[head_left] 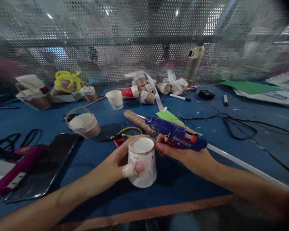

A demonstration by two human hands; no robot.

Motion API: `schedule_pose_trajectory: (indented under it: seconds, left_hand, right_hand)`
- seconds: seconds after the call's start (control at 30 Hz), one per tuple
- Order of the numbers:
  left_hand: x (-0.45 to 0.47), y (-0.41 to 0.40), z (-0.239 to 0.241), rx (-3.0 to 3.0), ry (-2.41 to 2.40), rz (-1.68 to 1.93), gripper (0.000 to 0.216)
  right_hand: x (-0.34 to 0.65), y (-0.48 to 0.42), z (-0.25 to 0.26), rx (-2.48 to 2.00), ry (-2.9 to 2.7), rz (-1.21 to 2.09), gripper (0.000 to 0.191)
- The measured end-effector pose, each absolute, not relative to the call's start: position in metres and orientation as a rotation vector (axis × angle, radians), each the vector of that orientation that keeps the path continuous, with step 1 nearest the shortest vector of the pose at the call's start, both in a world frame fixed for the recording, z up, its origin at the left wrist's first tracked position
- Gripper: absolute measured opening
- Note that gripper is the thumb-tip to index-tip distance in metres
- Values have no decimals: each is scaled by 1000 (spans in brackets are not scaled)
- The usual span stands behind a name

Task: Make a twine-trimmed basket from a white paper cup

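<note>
My left hand (127, 163), a bandage round its thumb, is closed round a white paper cup (144, 171) that stands upside down in the grip. A brown line of twine (142, 153) runs along the edge of the cup's upturned base. My right hand (175, 149) holds a blue glue gun (174, 131), its nozzle pointing left and a small red light lit. A long white glue stick (240, 163) comes out of the gun's back. The right thumb and forefinger pinch at the cup's edge; whether twine is between them I cannot tell.
Behind the hands lie a twine roll (136, 118), scissors (110, 138) and green paper (167, 115). A handled cup basket (86, 126) stands left, near a phone (48, 163) and magenta glue gun (26, 160). Several wrapped cups (148, 97), a bottle (194, 67) and a black cable (227, 120) are farther back.
</note>
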State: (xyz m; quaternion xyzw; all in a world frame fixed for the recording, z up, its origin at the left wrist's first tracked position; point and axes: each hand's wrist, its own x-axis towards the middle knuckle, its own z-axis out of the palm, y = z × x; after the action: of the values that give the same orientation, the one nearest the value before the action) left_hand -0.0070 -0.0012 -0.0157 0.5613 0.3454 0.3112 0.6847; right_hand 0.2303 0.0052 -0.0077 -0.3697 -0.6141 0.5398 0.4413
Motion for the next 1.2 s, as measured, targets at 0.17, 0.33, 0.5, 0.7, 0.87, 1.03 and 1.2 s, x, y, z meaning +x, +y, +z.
schedule_pose_trajectory:
  seconds: [0.17,0.33,0.5,0.7,0.87,1.03,1.2]
  left_hand:
    - [-5,-2,-11,1182,816,773,53]
    - [-6,1,-13,1110,720,683,49]
    - [-7,1,-14,1181,824,595,65]
    - [-6,0,-11,1095,753,728,51]
    - [-8,-4,-9,1068,709,785,50]
    - [-12,-4,-6,1083,715,796,49]
    - [-17,-3,-6,1074,601,804,44]
  right_hand:
    - [226,0,-5,-933,-1466,1293,15]
    - [224,-3,-5,-902,-1461,1206,16]
    - [223,-5,-7,-943,-1498,1167,15]
    - [225,-7,-4,-986,-1509,1130,23]
    - [227,-7,-5,-914,-1554,1113,19]
    - [234,-4,-13,-860,-1574,1113,17]
    - [243,3,-10,-881,-1672,1017,20]
